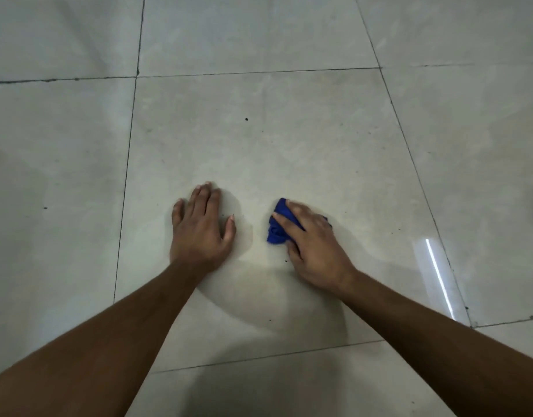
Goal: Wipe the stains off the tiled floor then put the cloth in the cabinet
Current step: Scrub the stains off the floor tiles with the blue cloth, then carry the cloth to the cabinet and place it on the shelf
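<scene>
Left hand [200, 228] lies flat and released, palm down with fingers spread, on the pale tiled floor [289, 139] near the middle of a large tile. Just to its right, the right hand [315, 251] presses down on a bunched blue cloth [278, 228], fingers grasping it against the same tile. Small dark specks [246, 119] dot the glossy surface, and dark grout lines [130, 145] frame the tile.

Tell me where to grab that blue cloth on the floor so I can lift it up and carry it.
Probably best from above, at the bunched folds. The blue cloth lies crumpled on the tiled floor, with its thickest wad sticking out past the fingers of the right hand, which already presses down on it. Closing that hand around the wad would gather it whole. The left hand rests flat on the tile, empty.
</scene>
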